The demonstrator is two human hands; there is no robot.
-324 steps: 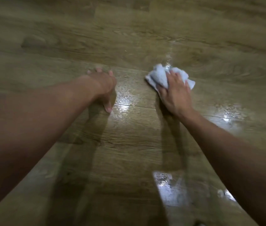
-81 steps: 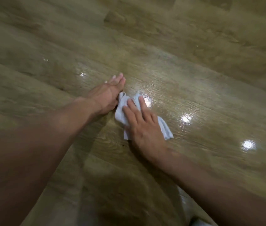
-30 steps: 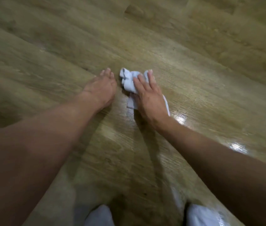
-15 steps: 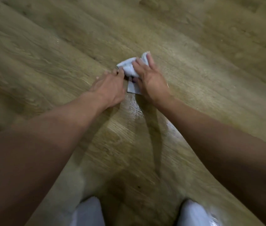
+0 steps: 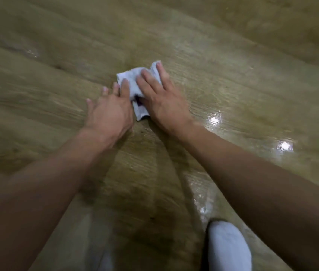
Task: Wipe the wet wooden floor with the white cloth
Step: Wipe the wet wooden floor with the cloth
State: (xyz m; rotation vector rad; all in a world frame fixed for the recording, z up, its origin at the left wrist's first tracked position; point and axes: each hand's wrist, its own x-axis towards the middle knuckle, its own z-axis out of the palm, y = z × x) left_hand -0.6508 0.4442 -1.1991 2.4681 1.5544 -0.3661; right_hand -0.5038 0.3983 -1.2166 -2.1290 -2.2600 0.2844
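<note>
A small crumpled white cloth (image 5: 133,79) lies on the wooden floor (image 5: 233,79) ahead of me. My right hand (image 5: 162,98) presses flat on the cloth's right part with straight fingers. My left hand (image 5: 109,110) lies flat beside it, fingers spread, with the inner fingertips resting on the cloth's left edge. Much of the cloth is hidden under both hands. Wet glossy patches (image 5: 215,119) shine to the right of my right wrist.
My knees in white fabric (image 5: 227,249) show at the bottom edge. More wet sheen (image 5: 203,204) sits under my right forearm, and a small glint (image 5: 32,52) lies far left. Bare planks stretch all around.
My left hand has opened flat, its fingers now on the cloth's left edge. The right hand stays pressed on the cloth. The view has shifted, so wet glints show at the right.
</note>
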